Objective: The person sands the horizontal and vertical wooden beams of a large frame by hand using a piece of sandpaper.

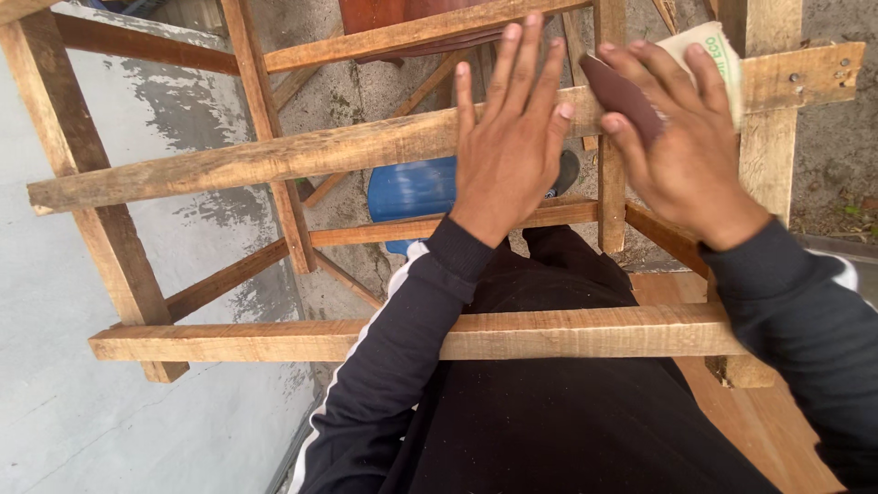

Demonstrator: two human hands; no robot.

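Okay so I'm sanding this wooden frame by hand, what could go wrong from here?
1. The left hand lies flat and bare on the rough wooden rail; sliding along it could pick up splinters.
2. The right hand grips only a folded sandpaper sheet with bare fingers, so they may rub against the wood or the screws in the nearby board.
3. The frame appears steadied only by the hands and body, so hard strokes might shift it.

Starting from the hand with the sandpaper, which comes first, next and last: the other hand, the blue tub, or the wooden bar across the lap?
From the right hand, holding the sandpaper:
1. Left hand, right beside it on the same rail.
2. Blue tub, lower left, behind the frame.
3. Wooden bar across the lap, lowest in the head view.
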